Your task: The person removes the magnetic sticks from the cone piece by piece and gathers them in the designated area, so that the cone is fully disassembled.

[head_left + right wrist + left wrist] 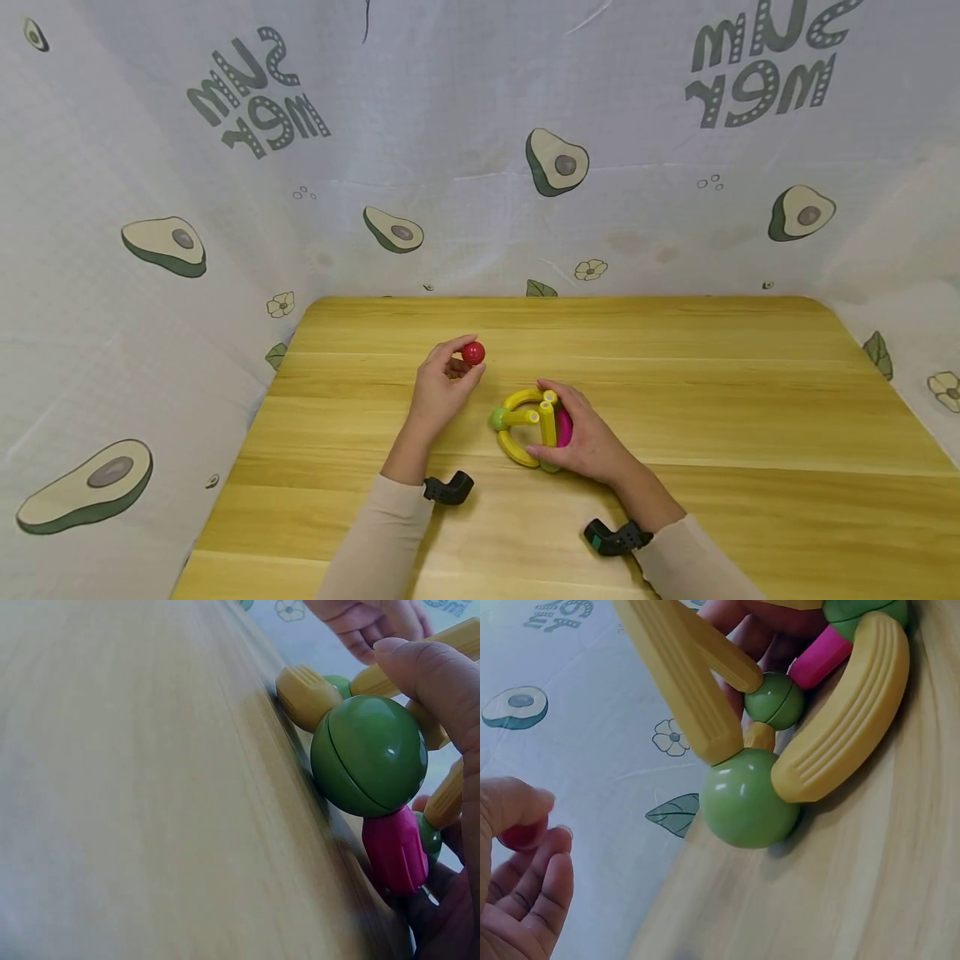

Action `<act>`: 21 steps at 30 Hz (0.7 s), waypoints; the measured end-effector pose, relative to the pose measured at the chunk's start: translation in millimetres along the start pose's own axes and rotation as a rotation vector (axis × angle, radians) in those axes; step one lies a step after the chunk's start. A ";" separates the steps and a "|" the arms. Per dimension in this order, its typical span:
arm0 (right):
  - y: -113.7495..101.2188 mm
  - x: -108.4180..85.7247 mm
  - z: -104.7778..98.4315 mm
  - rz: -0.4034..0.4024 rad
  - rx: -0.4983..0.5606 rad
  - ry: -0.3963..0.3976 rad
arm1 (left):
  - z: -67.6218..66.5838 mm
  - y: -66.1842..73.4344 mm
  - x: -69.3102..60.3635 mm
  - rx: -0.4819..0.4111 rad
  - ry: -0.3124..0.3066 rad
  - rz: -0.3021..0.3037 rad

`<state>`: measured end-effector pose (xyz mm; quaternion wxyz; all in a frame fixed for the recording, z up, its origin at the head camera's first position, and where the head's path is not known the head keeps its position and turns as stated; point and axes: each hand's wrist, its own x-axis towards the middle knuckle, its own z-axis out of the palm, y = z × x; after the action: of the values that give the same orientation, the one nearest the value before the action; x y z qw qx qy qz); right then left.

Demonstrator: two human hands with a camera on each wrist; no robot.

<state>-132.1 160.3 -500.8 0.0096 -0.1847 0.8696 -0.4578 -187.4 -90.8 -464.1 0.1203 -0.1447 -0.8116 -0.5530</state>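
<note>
My left hand (pixel 437 393) pinches a small shiny red ball (pixel 473 353) between thumb and fingertips, above the table and left of a toy frame of rods and balls. Curved yellow rods (pixel 516 450) and a magenta rod (pixel 565 427) form the frame's ring, joined by green balls (pixel 750 799). Straight yellow rods (pixel 548 425) stand up from it, leaning inward. Around the ring's right side, my right hand (pixel 592 437) grips the frame, its thumb at the near side and fingers at the far side. In the right wrist view, the magenta rod (pixel 395 851) meets a green ball (pixel 369 754).
The frame rests on a wood-grain table (pixel 675 383). Behind the table and along its sides hangs a pale sheet (pixel 465 125) printed with avocados. A black strap device (pixel 450 488) is on the left wrist, and another black strap (pixel 618 537) is on the right.
</note>
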 end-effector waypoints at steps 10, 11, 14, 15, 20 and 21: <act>-0.1 -1.0 -0.9 0.010 0.007 -0.005 | -4.2 -10.5 3.8 -0.094 0.073 -0.278; -0.2 -1.0 -1.0 0.010 0.006 -0.006 | -4.4 -11.6 3.8 -0.097 0.078 -0.291; -0.4 -0.8 -1.0 0.006 0.005 -0.007 | -5.5 -15.7 3.6 -0.091 0.088 -0.314; -0.5 -0.7 -1.0 0.004 0.005 -0.007 | -5.9 -17.6 3.3 -0.078 0.090 -0.317; -0.2 -0.4 -0.5 0.000 -0.004 -0.008 | -8.8 -25.7 1.4 0.010 0.076 -0.328; -0.1 -0.4 -0.4 -0.001 -0.007 -0.008 | -9.5 -27.3 1.2 0.039 0.075 -0.329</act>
<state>-131.7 160.7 -500.5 0.0124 -0.1869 0.8711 -0.4539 -198.2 -109.0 -483.9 0.0614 0.0132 -0.8298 -0.5545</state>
